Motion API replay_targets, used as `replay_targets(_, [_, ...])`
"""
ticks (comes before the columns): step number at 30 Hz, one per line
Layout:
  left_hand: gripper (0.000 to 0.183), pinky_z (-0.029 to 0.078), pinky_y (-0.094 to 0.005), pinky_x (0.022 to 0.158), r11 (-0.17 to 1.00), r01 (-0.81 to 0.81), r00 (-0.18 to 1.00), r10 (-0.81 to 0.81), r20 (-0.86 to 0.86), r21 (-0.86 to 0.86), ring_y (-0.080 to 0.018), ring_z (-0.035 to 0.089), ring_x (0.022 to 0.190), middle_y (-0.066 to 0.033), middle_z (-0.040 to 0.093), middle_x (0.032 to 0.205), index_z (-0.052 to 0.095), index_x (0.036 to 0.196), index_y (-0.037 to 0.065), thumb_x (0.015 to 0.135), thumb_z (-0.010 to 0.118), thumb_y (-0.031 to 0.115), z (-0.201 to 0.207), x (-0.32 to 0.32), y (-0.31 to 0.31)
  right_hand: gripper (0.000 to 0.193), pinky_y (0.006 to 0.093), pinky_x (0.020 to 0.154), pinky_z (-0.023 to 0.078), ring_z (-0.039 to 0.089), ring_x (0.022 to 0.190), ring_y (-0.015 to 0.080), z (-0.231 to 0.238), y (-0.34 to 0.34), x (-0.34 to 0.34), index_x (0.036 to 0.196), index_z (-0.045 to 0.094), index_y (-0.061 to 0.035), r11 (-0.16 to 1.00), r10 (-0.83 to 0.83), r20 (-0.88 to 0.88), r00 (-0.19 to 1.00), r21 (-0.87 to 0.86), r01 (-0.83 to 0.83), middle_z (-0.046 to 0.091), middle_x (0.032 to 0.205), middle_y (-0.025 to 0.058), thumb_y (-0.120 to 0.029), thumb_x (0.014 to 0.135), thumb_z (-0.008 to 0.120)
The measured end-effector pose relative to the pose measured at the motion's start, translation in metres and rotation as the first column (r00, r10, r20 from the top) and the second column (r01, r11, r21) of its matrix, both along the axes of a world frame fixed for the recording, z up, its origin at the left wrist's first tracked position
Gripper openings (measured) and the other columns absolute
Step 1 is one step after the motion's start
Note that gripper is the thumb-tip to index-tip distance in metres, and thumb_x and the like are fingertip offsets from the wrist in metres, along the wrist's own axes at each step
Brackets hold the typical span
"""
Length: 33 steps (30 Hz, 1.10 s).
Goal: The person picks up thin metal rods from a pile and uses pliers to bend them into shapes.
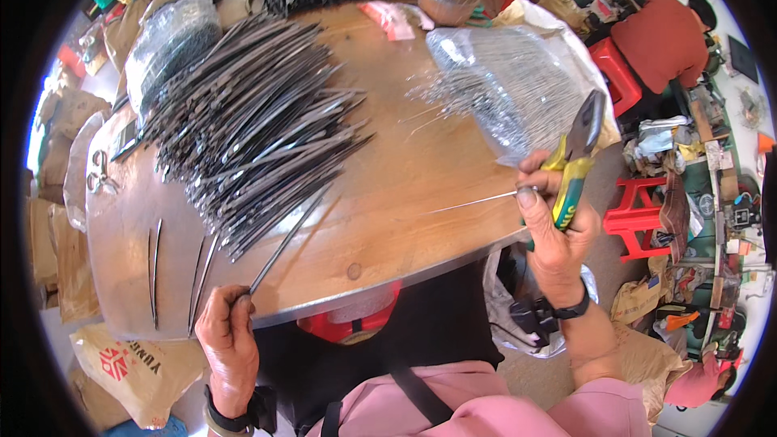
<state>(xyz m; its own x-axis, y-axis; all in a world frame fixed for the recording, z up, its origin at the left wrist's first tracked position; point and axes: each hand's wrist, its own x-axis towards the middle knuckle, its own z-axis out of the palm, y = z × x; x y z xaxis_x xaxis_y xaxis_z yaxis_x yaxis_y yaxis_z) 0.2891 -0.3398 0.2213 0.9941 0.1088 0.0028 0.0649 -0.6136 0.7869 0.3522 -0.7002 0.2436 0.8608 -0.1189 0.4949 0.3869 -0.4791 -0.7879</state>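
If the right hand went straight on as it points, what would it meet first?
Probably the clear plastic bag of thin wires, though the hand might pass above it; depth is unclear.

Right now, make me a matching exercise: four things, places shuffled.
Things:
1. pliers
2. scissors
3. dark strip
4. plastic bag with thin wires

Places:
A. on the right part of the table
B. held in the left hand
C. held in the right hand
D. near the table's left edge

Pairs: 1-C, 2-D, 3-B, 4-A
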Motion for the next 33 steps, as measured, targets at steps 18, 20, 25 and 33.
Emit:
replay_targets(18, [0.033,0.048,-0.0347,0.041,-0.022,-0.381,0.849,-0.404,-0.34,-0.924,-0.0264,0.059,0.047,-0.0216,0.064,0.072,0.062,0.108,-0.003,0.078,0.074,0.004,-0.001,-0.017,-0.056,0.015,0.0295,0.063,0.043,0.052,0.083,0.0173,-0.029,0.033,-0.046,0.091,0.061,-0.0049,0.139,0.653,-0.183,0.735,0.983,0.121,0.051,0.112,0.0078,-0.012,0.083,0.072])
replay_targets(20, [0.023,0.047,-0.0312,0.045,0.073,-0.407,0.841,-0.359,-0.405,-0.911,-0.0233,0.06,0.05,-0.0195,0.066,0.074,0.063,0.102,-0.004,0.082,0.072,0.001,-0.006,-0.024,-0.055,0.017,0.0302,0.065,0.043,0.053,0.084,0.0182,-0.027,0.034,-0.043,0.092,0.061,-0.0042,0.399,0.6,-0.314,0.736,0.915,0.065,0.052,0.113,0.0102,-0.012,0.082,0.073])
replay_targets(25, [0.017,0.041,-0.0222,0.047,0.441,-0.4,0.825,-0.208,-0.526,-0.803,-0.0117,0.055,0.052,-0.0157,0.069,0.078,0.063,0.1,-0.005,0.085,0.071,-0.001,-0.011,-0.033,-0.052,0.017,0.0311,0.069,0.045,0.056,0.084,0.019,-0.027,0.021,-0.031,0.095,0.064,0.0011,0.644,0.471,-0.34,0.814,0.763,-0.054,0.057,0.112,0.015,-0.009,0.083,0.071])
replay_targets(33, [0.017,0.035,-0.0204,0.044,0.427,-0.402,0.855,-0.142,-0.499,-0.81,-0.0104,0.048,0.047,-0.0177,0.068,0.076,0.063,0.1,-0.004,0.084,0.069,-0.002,-0.016,-0.035,-0.069,0.021,0.0315,0.069,0.044,0.052,0.087,0.0189,-0.039,0.039,-0.047,0.095,0.062,-0.0028,0.307,0.651,-0.289,0.702,0.946,0.104,0.052,0.113,0.0105,-0.013,0.08,0.074])
